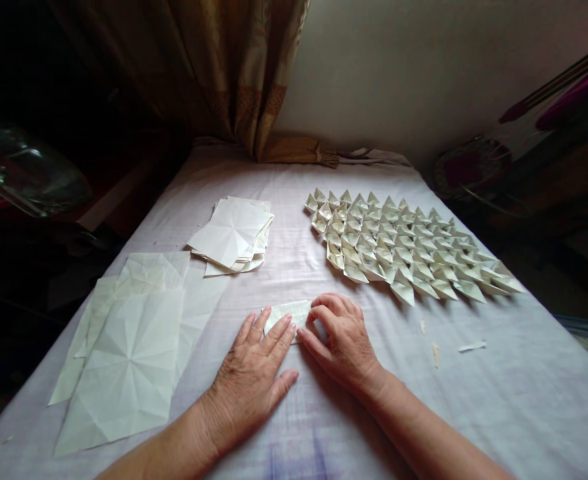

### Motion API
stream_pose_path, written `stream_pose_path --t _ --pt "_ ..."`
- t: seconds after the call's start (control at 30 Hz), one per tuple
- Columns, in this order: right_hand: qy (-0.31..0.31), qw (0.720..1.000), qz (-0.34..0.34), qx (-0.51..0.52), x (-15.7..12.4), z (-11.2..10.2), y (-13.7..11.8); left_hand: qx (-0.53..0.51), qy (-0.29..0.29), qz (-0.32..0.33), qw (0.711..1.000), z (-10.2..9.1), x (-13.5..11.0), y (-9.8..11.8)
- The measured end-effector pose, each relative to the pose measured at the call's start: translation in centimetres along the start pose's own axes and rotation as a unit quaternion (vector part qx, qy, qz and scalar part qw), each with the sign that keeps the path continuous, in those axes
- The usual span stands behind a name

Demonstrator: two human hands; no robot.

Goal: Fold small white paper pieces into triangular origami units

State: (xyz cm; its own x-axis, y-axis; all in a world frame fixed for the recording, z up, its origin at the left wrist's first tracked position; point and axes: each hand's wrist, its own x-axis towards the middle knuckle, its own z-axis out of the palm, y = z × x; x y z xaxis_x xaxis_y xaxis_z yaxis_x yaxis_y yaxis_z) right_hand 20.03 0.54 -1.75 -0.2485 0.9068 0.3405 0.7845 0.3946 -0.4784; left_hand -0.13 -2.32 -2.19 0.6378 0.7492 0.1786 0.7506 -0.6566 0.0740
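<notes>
A small folded sheet of paper [290, 312] lies flat on the cloth-covered surface between my hands. My left hand [253, 367] rests flat with fingers stretched out, its fingertips pressing on the paper's left and front part. Curled at the paper's right end, my right hand [341, 340] pinches that edge between thumb and fingers. Beyond and to the right stand rows of folded paper boats [399, 243], packed close together. A stack of creased paper sheets [231, 230] is past my left hand, and larger creased sheets [129, 360] overlap at the left.
Paper scraps, one a white strip [473, 347], lie right of my right hand. The pale cloth [514, 400] covers the whole surface. A gold-brown curtain [254, 87] hangs at the back against a wall. A glass jar [34, 177] is in the dim area on the left.
</notes>
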Motion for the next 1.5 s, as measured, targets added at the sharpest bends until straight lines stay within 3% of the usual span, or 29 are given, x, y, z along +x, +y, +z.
stream_pose_path --t 0.3,0.6,0.87,1.1,1.5 --pt "-0.028 0.998 0.02 -0.053 -0.7 -0.2 0.7 0.011 -0.005 0.01 1.0 0.2 -0.1 -0.4" --pt "-0.04 0.997 0.037 -0.056 -1.1 -0.6 1.5 -0.01 -0.075 0.031 0.997 -1.5 -0.8 -1.8" --pt "-0.029 0.998 0.023 -0.055 -1.2 -0.3 1.9 0.021 -0.032 0.031 0.999 -2.8 -3.4 -3.4" --pt "-0.011 0.998 0.013 -0.059 -1.3 -0.1 2.0 0.024 -0.042 0.044 0.998 -3.6 -1.6 -2.7" --pt "-0.014 0.997 0.008 -0.074 -1.3 0.0 2.1 -0.031 -0.061 -0.041 0.997 -3.4 -0.7 -2.5"
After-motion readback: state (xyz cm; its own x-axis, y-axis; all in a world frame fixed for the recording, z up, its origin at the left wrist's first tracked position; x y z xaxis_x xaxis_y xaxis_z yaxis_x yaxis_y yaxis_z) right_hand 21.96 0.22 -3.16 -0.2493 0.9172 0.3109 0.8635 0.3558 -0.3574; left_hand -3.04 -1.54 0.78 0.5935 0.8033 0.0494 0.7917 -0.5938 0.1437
